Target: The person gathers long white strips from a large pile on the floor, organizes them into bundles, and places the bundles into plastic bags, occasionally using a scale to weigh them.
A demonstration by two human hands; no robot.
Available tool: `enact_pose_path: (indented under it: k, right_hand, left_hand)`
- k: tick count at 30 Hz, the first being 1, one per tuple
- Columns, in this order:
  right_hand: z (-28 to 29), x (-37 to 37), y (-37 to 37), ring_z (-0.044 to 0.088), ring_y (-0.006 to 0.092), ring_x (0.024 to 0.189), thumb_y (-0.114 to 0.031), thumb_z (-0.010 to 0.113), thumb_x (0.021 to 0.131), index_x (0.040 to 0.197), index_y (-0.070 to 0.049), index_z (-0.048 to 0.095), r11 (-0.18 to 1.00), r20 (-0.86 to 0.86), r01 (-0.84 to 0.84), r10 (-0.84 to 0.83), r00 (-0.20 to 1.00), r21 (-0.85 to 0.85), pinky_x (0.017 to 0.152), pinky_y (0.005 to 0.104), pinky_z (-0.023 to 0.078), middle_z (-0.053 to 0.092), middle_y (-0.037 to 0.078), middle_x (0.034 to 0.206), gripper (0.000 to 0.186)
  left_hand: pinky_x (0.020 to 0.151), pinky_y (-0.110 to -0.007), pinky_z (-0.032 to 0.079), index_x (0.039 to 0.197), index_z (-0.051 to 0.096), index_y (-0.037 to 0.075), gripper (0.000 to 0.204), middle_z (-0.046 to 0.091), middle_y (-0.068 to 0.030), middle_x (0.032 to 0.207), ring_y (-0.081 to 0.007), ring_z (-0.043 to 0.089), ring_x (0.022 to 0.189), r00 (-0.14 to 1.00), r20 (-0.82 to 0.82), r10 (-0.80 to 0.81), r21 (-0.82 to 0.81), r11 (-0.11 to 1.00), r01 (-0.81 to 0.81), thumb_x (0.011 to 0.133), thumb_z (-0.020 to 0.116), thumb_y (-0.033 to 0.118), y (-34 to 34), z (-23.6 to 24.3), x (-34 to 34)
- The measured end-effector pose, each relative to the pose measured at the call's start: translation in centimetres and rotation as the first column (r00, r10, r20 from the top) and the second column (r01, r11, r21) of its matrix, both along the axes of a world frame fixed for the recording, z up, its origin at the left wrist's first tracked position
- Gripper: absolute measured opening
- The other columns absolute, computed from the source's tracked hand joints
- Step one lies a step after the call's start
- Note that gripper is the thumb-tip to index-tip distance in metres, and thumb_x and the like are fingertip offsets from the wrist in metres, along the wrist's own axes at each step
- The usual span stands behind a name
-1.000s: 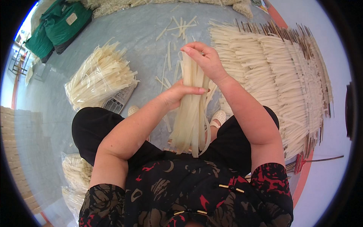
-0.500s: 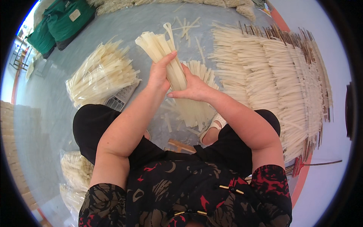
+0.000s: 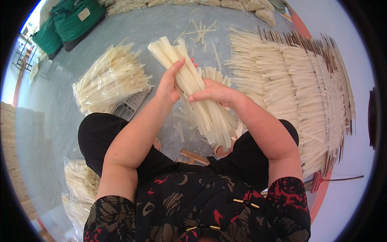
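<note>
Left hand (image 3: 169, 83) and right hand (image 3: 216, 92) squeeze pale strips (image 3: 190, 79). Gray floor (image 3: 161, 26) shows between a bag (image 3: 109, 80) and a big pile (image 3: 278, 80). The bag hides part of a gray machine (image 3: 126, 109).

From the wearer's head, one wide fisheye looks down on the nearby fingers (image 3: 177, 65); the floor (image 3: 161, 24) spreads beyond.

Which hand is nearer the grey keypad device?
Left. The left hand grips the pale strips to the right of the grey keypad device; the right hand, lower on the same strips, is farther right.
</note>
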State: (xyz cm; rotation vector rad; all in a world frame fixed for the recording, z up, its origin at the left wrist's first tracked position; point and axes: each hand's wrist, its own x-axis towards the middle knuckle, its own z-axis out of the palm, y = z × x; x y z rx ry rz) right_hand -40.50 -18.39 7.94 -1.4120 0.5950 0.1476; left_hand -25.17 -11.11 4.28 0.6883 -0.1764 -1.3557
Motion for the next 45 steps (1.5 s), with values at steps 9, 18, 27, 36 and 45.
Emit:
enact_pose_path:
  k: [9,18,27,36,45]
  right_hand:
    - [-0.9,0.5,-0.2,0.051,0.0257,0.124,-0.041,0.081,0.072,0.144,-0.002,0.031,0.98,0.004,0.05,-0.05,0.999,-0.191,0.103,0.0374,0.041,0.052,0.017,0.131,0.097]
    - [-0.9,1.4,1.8,0.048,0.0268,0.127,-0.029,0.083,0.069,0.148,-0.003,0.018,0.92,0.231,0.121,-0.034,0.972,-0.374,0.104,0.0383,0.04,0.047,0.017,0.136,0.106]
    - [1.6,4.7,1.4,0.056,0.0191,0.106,-0.013,0.077,0.071,0.138,-0.006,0.04,0.98,0.191,0.165,-0.142,0.971,-0.11,0.091,0.0345,0.046,0.057,0.008,0.117,0.077]
    - [1.3,9.3,-0.5,0.055,0.014,0.096,-0.011,0.078,0.069,0.128,-0.004,0.048,0.973,0.207,0.17,-0.137,0.969,-0.156,0.084,0.0316,0.046,0.057,0.004,0.105,0.067]
    - [-4.0,16.3,-2.2,0.055,0.0171,0.107,-0.014,0.079,0.068,0.136,-0.006,0.044,0.934,0.023,0.024,-0.017,1.0,-0.357,0.093,0.0335,0.045,0.057,0.006,0.117,0.078]
  left_hand:
    - [0.08,-0.037,0.054,0.11,0.056,0.002,0.038,0.063,-0.0106,0.099,-0.0202,0.062,0.089,0.915,0.302,0.268,0.015,0.958,-0.286,0.081,0.074,0.021,-1.2,0.5,-0.8]
    - [0.077,-0.035,0.051,0.122,0.046,0.002,0.055,0.061,-0.0091,0.099,-0.0197,0.06,0.088,0.942,0.21,0.263,-0.01,0.964,-0.267,0.079,0.078,0.02,-0.5,1.5,-0.6]
    - [0.105,-0.04,0.036,0.141,0.036,-0.001,0.083,0.049,-0.0155,0.134,-0.0258,0.045,0.126,0.653,0.73,-0.204,0.175,0.978,0.11,0.084,0.07,0.048,1.8,7.5,5.2]
    - [0.089,-0.034,0.052,0.117,0.062,0.0,0.06,0.06,-0.0151,0.121,-0.0249,0.062,0.106,0.259,0.7,-0.666,0.64,0.746,0.186,0.084,0.069,0.05,5.6,4.5,22.3]
    - [0.085,-0.044,0.049,0.113,0.048,0.005,0.04,0.061,-0.0205,0.112,-0.0361,0.061,0.102,-0.161,0.835,-0.526,0.265,0.641,-0.72,0.087,0.063,0.032,6.7,-8.5,26.6]
